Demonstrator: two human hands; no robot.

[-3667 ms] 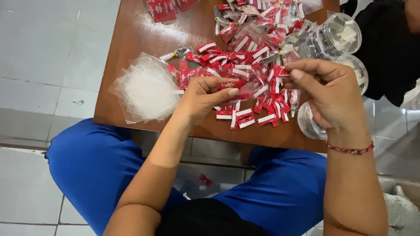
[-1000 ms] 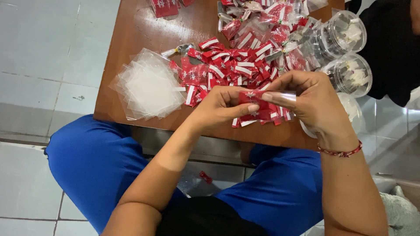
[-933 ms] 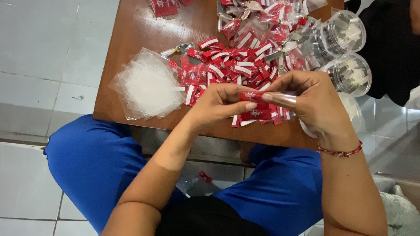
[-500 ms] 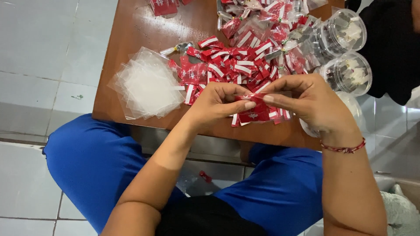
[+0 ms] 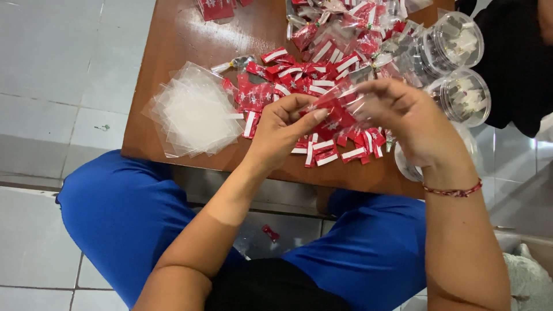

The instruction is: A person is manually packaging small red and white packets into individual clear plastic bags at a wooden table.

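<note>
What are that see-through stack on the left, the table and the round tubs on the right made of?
Stack of bags: thin clear plastic film, by the look; glossy, and the table shows through.
Table: looks like wood or a wood-look laminate; brown, smooth, with a sheen from the light. Which one, I cannot tell.
Tubs: clear rigid plastic, probably; round walls hold their shape and pale contents show through.

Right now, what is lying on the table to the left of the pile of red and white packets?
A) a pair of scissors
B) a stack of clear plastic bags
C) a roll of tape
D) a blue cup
B: a fanned stack of clear plastic bags lies on the brown table, just left of the pile of red and white packets; no scissors, cup or tape shows there.
</note>
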